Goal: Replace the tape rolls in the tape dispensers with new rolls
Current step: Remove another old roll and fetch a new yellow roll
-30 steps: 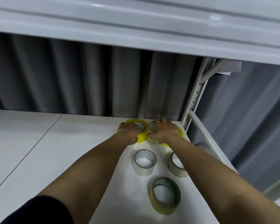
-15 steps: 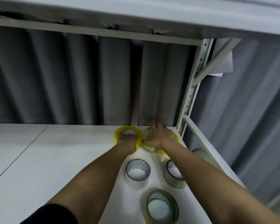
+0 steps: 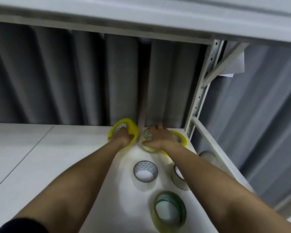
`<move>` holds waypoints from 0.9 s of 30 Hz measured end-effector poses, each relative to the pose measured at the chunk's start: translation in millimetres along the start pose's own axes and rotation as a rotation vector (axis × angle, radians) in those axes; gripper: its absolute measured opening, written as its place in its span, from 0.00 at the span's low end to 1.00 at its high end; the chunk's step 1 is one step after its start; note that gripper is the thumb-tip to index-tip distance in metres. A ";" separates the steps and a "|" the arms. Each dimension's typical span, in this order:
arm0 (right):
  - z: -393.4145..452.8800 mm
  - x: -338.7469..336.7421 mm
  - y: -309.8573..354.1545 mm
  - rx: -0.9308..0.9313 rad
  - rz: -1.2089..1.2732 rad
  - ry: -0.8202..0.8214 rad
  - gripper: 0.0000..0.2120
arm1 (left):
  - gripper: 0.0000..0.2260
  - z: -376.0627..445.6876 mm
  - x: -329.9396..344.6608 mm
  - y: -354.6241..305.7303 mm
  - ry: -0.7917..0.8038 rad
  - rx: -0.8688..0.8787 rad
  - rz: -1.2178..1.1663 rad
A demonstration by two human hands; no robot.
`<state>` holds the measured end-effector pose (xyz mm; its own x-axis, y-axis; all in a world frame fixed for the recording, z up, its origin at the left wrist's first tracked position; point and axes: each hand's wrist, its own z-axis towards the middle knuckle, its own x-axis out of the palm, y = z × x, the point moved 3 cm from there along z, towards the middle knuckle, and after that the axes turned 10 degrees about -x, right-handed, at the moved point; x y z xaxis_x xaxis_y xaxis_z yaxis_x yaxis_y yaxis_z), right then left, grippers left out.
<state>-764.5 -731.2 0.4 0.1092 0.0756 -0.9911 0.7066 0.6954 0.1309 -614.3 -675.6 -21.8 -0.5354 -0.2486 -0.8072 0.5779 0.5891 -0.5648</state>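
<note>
Two hands are seen at the back of a white shelf [image 3: 32, 157] in the single head view, both reaching among tape rolls laid flat near the grey curtain [image 3: 74, 78]. The left hand [image 3: 122, 139] is laid on the yellow roll at the left [image 3: 133, 128], which is tilted up at its far edge; the fingers are curled at its near rim and appear to grip it, though how far they close is hidden by the wrist. The right hand [image 3: 160, 137] is spread over a clear roll [image 3: 147, 134] that lies just beside, or partly on, a second yellow roll [image 3: 182, 137]; its fingers reach to the far side and a grip on the clear roll is suggested, but which of the two is truly held cannot be told.

Nearer the camera, three more rolls are seen on the same shelf: a clear one with a printed core [image 3: 145, 171], another clear one [image 3: 178, 178] partly covered by the right forearm, and a larger greenish roll [image 3: 170, 211] at the front. A metal upright [image 3: 202, 91] closes the shelf on the right.

No dispenser is in view. The step in hand is judged to be the fetching of new rolls, so the task is taken to be at an early stage. For the next move, each chosen roll must be lifted free of its neighbours without dragging them, and carried clear of the shelf above to wherever the dispensers are kept.
</note>
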 end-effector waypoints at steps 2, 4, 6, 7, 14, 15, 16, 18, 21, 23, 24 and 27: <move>4.3 7.4 10.8 0.001 0.018 0.020 0.38 | 0.27 -5.3 -13.3 8.0 0.010 -0.023 -0.305; 8.9 16.6 18.1 0.019 0.051 0.073 0.39 | 0.25 -13.2 -24.0 16.8 0.039 -0.075 -0.515; 12.9 25.6 23.1 0.040 0.093 0.133 0.39 | 0.23 -19.8 -30.7 23.6 0.070 -0.087 -0.562; 14.4 29.5 25.2 0.048 0.107 0.153 0.40 | 0.22 -23.6 -32.9 25.8 0.086 -0.083 -0.556; 18.8 44.1 36.3 0.026 -0.009 0.169 0.37 | 0.13 -34.3 -32.9 41.6 0.218 -0.053 -0.699; 18.6 44.6 36.7 0.027 -0.021 0.158 0.37 | 0.12 -35.5 -32.7 42.3 0.226 -0.048 -0.706; 18.9 44.9 36.9 0.034 -0.026 0.149 0.37 | 0.11 -36.3 -33.2 42.8 0.229 -0.043 -0.712; 19.7 46.8 37.1 0.047 -0.024 0.151 0.37 | 0.12 -35.8 -33.7 44.9 0.224 -0.036 -0.723; 20.8 46.8 37.4 0.060 -0.031 0.170 0.36 | 0.14 -35.9 -36.0 46.0 0.226 -0.025 -0.723; 19.9 47.4 37.5 0.085 -0.053 0.181 0.36 | 0.13 -37.2 -37.4 46.3 0.224 -0.024 -0.715; 18.6 47.2 38.6 0.092 -0.072 0.185 0.37 | 0.13 -38.7 -38.3 45.8 0.224 -0.025 -0.711; 13.8 39.4 42.1 0.105 -0.068 0.108 0.38 | 0.14 -41.6 -39.5 45.0 0.230 -0.032 -0.709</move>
<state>-720.9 -708.8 -32.9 -0.0134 0.1111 -0.9937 0.7794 0.6237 0.0592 -592.7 -607.2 -8.2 -0.8903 -0.4125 -0.1928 0.0297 0.3698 -0.9286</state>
